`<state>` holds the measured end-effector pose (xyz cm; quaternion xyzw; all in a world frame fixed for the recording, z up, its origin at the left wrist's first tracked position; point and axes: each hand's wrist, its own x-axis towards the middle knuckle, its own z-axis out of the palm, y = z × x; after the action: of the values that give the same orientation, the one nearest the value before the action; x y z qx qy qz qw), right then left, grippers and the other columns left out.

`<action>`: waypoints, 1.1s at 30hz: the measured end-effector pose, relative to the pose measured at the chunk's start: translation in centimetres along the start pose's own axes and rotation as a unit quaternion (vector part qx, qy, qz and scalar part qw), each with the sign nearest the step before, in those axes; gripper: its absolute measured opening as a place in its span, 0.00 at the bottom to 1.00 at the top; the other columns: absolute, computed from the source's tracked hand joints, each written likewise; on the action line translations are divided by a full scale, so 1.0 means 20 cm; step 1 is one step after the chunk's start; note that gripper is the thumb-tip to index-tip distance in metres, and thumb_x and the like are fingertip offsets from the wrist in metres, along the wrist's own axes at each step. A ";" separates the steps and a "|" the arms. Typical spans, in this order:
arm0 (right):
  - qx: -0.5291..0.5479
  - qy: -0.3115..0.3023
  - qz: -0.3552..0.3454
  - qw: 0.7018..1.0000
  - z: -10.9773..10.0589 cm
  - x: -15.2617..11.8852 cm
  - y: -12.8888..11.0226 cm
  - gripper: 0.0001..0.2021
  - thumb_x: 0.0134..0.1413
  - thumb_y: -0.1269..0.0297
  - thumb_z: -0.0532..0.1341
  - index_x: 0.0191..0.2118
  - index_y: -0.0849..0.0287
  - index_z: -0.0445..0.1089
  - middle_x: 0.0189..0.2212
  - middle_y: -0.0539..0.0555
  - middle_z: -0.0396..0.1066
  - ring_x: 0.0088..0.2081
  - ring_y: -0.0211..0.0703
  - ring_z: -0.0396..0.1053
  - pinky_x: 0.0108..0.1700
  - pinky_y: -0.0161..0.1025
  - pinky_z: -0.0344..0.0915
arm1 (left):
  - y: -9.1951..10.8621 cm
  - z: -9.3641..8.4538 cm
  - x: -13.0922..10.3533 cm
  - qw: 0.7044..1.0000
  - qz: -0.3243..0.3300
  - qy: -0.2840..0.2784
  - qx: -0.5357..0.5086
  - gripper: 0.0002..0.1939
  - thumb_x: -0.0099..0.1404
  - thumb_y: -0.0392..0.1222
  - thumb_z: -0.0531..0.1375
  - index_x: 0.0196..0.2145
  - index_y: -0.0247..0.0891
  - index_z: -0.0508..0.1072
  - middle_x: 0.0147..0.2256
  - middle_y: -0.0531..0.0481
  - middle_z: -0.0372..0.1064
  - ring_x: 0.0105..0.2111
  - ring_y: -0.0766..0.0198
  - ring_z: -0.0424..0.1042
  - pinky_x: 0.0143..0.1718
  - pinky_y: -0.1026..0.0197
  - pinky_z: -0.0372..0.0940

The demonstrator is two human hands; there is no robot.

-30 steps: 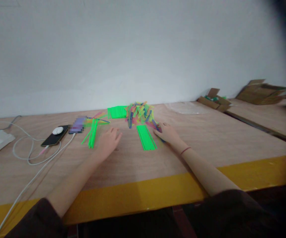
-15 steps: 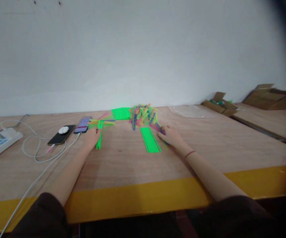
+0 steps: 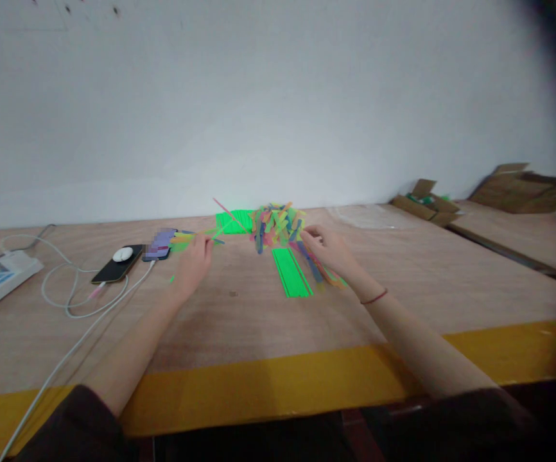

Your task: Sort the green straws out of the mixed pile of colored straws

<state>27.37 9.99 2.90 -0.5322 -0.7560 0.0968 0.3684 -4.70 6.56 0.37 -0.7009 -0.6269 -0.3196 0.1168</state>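
Observation:
My left hand (image 3: 196,260) is raised over the table, fingers pinched on a thin green stick (image 3: 223,229). A thin pink strip (image 3: 230,213) crosses the stick's far end. My right hand (image 3: 332,249) hovers at the right edge of a heap of colourful strips (image 3: 278,224), thumb and fingers closed together; whatever they hold is too small to make out. Beneath it lie loose strips (image 3: 311,264), partly hidden. Between my hands is a flat row of bright green sticks (image 3: 291,273). More green sticks (image 3: 234,222) lie behind, next to the heap.
At left are a phone (image 3: 157,247) on a cable, a black device (image 3: 117,264) with a white round object (image 3: 122,254) on it, and a power strip (image 3: 3,276). Cardboard boxes (image 3: 427,205) stand at the back right. A wall (image 3: 278,115) rises behind the table.
My left hand has lifted and moved right, taking up green from the table; the pink strip now stands up by it. My right hand has risen slightly, uncovering more loose strips.

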 end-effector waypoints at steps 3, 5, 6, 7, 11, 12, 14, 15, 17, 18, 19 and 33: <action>0.206 -0.137 0.007 0.969 0.01 -0.02 -0.19 0.17 0.62 0.51 0.52 0.41 0.58 0.70 0.38 0.55 0.73 0.39 0.43 0.69 0.42 0.40 0.67 | 0.22 -0.02 -0.04 0.992 0.102 -0.063 -0.034 0.12 0.73 0.41 0.45 0.43 0.37 0.67 0.40 0.43 0.72 0.41 0.57 0.72 0.43 0.57 0.66; 0.312 -0.207 0.027 0.927 0.03 -0.04 -0.26 0.16 0.60 0.49 0.55 0.34 0.57 0.67 0.27 0.51 0.68 0.28 0.37 0.65 0.33 0.36 0.66 | 0.34 -0.03 -0.07 0.987 0.127 -0.089 -0.033 0.13 0.73 0.42 0.45 0.44 0.36 0.67 0.38 0.42 0.72 0.39 0.57 0.73 0.41 0.58 0.66; 0.351 -0.228 0.037 0.908 0.04 -0.04 -0.26 0.16 0.58 0.48 0.57 0.32 0.57 0.65 0.22 0.48 0.62 0.24 0.35 0.61 0.28 0.34 0.63 | 0.38 -0.04 -0.09 0.986 0.132 -0.097 -0.033 0.14 0.73 0.42 0.45 0.44 0.36 0.67 0.38 0.42 0.73 0.38 0.57 0.74 0.40 0.58 0.66; 0.380 -0.236 0.048 0.893 0.04 -0.05 -0.25 0.16 0.57 0.48 0.58 0.29 0.57 0.63 0.20 0.45 0.57 0.20 0.33 0.55 0.23 0.32 0.59 | 0.40 -0.05 -0.10 0.985 0.134 -0.102 -0.036 0.14 0.73 0.42 0.45 0.45 0.36 0.67 0.38 0.42 0.73 0.37 0.57 0.74 0.39 0.59 0.66; 0.414 -0.129 0.124 0.892 -0.07 -0.03 -0.02 0.16 0.57 0.49 0.57 0.28 0.55 0.58 0.18 0.42 0.46 0.17 0.32 0.44 0.16 0.30 0.46 | 0.40 -0.08 -0.14 0.985 0.099 -0.103 -0.092 0.15 0.72 0.38 0.44 0.52 0.39 0.65 0.41 0.44 0.74 0.38 0.58 0.75 0.38 0.59 0.67; 0.399 -0.081 0.149 0.901 -0.11 -0.02 0.07 0.14 0.58 0.49 0.56 0.30 0.55 0.60 0.17 0.42 0.46 0.17 0.32 0.45 0.16 0.31 0.47 | 0.38 -0.07 -0.14 0.986 0.072 -0.105 -0.112 0.16 0.72 0.37 0.44 0.52 0.39 0.65 0.41 0.45 0.74 0.39 0.59 0.75 0.39 0.59 0.67; 0.340 -0.005 0.192 0.921 -0.18 -0.01 0.22 0.12 0.57 0.52 0.57 0.34 0.55 0.64 0.18 0.43 0.49 0.17 0.33 0.49 0.18 0.31 0.53 | 0.37 -0.04 -0.14 0.980 0.017 -0.129 -0.148 0.16 0.71 0.36 0.44 0.49 0.37 0.68 0.40 0.44 0.75 0.39 0.59 0.75 0.41 0.58 0.68; 0.293 0.004 0.200 0.935 -0.20 -0.01 0.29 0.11 0.56 0.53 0.58 0.34 0.56 0.65 0.18 0.44 0.51 0.18 0.34 0.52 0.20 0.32 0.57 | 0.38 -0.01 -0.13 0.976 -0.001 -0.148 -0.159 0.16 0.70 0.36 0.45 0.48 0.36 0.68 0.39 0.44 0.75 0.39 0.59 0.75 0.41 0.58 0.68; 0.199 0.002 0.188 0.962 -0.19 -0.02 0.39 0.10 0.55 0.55 0.59 0.34 0.57 0.67 0.19 0.46 0.57 0.21 0.36 0.58 0.24 0.35 0.62 | 0.42 0.09 -0.12 0.968 0.000 -0.182 -0.170 0.16 0.69 0.36 0.46 0.48 0.34 0.69 0.40 0.43 0.75 0.39 0.59 0.74 0.43 0.56 0.68; 0.155 -0.001 0.174 0.972 -0.17 -0.02 0.41 0.10 0.54 0.56 0.59 0.36 0.58 0.68 0.20 0.48 0.60 0.22 0.37 0.61 0.26 0.36 0.64 | 0.46 0.14 -0.11 0.967 0.019 -0.190 -0.170 0.16 0.68 0.36 0.47 0.49 0.34 0.69 0.41 0.42 0.75 0.41 0.58 0.74 0.45 0.56 0.67; 0.117 0.000 0.161 0.980 -0.14 -0.03 0.43 0.11 0.54 0.56 0.59 0.38 0.59 0.68 0.21 0.49 0.63 0.23 0.38 0.63 0.27 0.36 0.64 | 0.50 0.19 -0.10 0.966 0.045 -0.193 -0.168 0.17 0.68 0.35 0.48 0.49 0.33 0.69 0.43 0.41 0.74 0.43 0.58 0.73 0.47 0.55 0.67; -0.224 -0.061 0.000 0.973 0.17 -0.09 0.33 0.21 0.59 0.51 0.56 0.52 0.58 0.70 0.53 0.62 0.67 0.54 0.54 0.63 0.56 0.48 0.58 | 0.61 0.36 -0.15 0.944 0.189 -0.245 -0.114 0.45 0.58 0.73 0.51 0.64 0.43 0.57 0.64 0.35 0.49 0.64 0.40 0.48 0.60 0.39 0.51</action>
<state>30.34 12.02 -3.88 -0.5942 -0.7796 -0.0430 0.1933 9.11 5.89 -4.12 -0.8718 -0.4516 -0.1794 -0.0623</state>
